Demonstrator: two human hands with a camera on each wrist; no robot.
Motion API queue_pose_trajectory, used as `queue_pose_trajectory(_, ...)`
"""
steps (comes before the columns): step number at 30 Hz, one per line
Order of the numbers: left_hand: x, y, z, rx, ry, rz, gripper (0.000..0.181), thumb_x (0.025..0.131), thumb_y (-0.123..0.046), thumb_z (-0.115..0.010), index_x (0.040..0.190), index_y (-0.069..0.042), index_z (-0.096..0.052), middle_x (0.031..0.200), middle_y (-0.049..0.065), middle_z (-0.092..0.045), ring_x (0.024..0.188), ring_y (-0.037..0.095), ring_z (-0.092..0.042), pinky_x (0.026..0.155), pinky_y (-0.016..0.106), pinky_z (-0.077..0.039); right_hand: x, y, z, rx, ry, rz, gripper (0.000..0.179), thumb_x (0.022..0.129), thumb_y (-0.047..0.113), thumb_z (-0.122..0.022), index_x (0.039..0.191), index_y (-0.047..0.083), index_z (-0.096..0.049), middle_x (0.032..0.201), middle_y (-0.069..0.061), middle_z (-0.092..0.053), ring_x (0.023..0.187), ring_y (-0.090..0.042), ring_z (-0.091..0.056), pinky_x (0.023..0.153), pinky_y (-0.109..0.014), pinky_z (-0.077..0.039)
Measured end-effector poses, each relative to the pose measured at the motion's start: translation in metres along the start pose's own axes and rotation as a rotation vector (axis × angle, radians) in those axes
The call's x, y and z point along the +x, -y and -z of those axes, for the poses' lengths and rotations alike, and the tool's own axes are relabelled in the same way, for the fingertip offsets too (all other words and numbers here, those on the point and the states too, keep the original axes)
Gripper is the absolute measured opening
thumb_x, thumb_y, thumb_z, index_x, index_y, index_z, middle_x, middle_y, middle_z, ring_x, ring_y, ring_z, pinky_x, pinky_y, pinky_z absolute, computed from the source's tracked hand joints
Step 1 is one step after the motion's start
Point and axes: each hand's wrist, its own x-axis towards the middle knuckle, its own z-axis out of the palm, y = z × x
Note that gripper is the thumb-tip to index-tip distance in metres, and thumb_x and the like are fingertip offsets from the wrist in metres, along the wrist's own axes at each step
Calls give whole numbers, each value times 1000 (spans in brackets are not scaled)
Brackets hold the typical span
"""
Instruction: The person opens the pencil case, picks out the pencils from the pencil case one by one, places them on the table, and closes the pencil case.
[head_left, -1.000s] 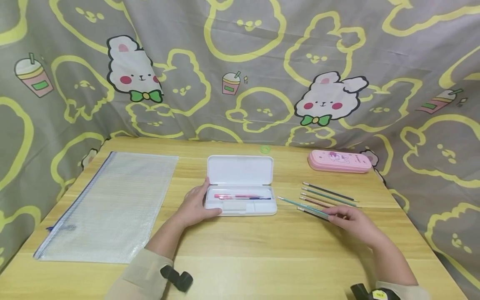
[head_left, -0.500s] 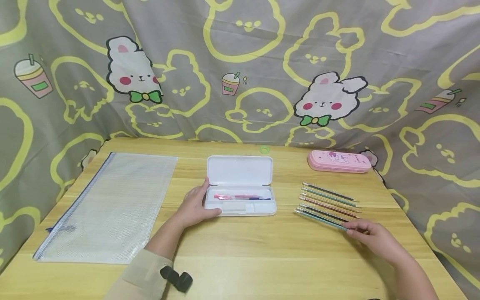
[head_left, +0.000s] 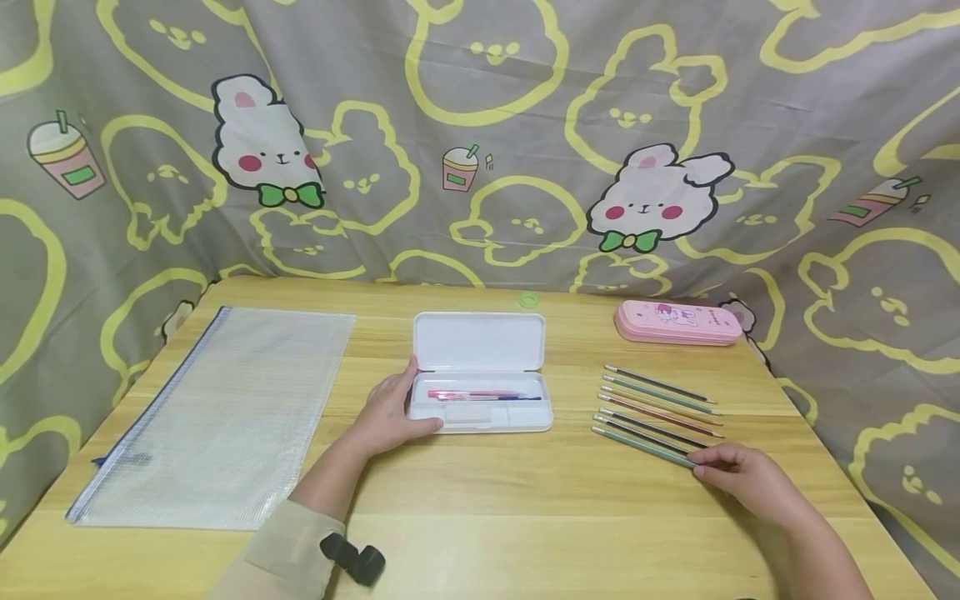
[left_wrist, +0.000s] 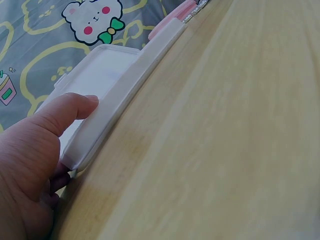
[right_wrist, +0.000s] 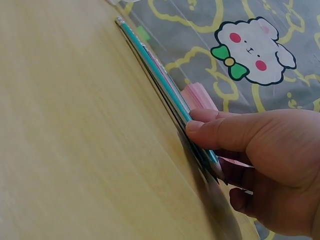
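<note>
At the left end of an open white pencil case (head_left: 480, 342), my left hand (head_left: 386, 417) grips it, thumb on the front rim. In the left wrist view the thumb lies over the case's wall (left_wrist: 127, 80); other fingers are partly hidden behind it. Two pens (head_left: 480, 395), reddish and blue-tipped, lie in the case's rear compartment. My right hand (head_left: 750, 479) pinches a teal pencil (head_left: 641, 447) near its point, eraser end toward the case. That pencil is nearest in a slanted row of several pencils, including a red-brown pencil (head_left: 660, 416) and a black pencil (head_left: 660, 384).
A translucent mesh zip pouch (head_left: 217, 417) lies flat on the left of the wooden table (head_left: 487, 533). Behind the pencils sits a closed pink pencil case (head_left: 678, 323). A small green ring (head_left: 528, 299) lies at the back edge, before a patterned curtain (head_left: 360, 50).
My right hand has moved right and toward me, bringing the teal pencil from across the row down to its near side. The left hand stays on the white case.
</note>
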Motion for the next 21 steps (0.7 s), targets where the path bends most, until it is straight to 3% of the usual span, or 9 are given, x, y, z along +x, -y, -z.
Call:
queue_pose_trajectory(12, 0, -1, 1, 4, 1, -4, 112, 76, -41, -78, 156, -1, -11, 157, 23, -31, 144, 45, -27, 119, 59, -19, 1, -1, -2, -59, -18, 16, 23, 91, 26, -69, 108, 11, -73, 110, -6, -70, 86, 14, -51, 73, -17, -50)
queue_pose_trajectory(21, -1, -3, 1, -1, 15, 13, 112, 77, -41, -78, 157, -1, -10, 159, 22, -28, 145, 45, -24, 119, 59, -17, 2, 6, 1, -15, -38, 19, 36, 92, 33, -68, 119, 8, -69, 115, -12, -68, 86, 12, -52, 72, -17, -49)
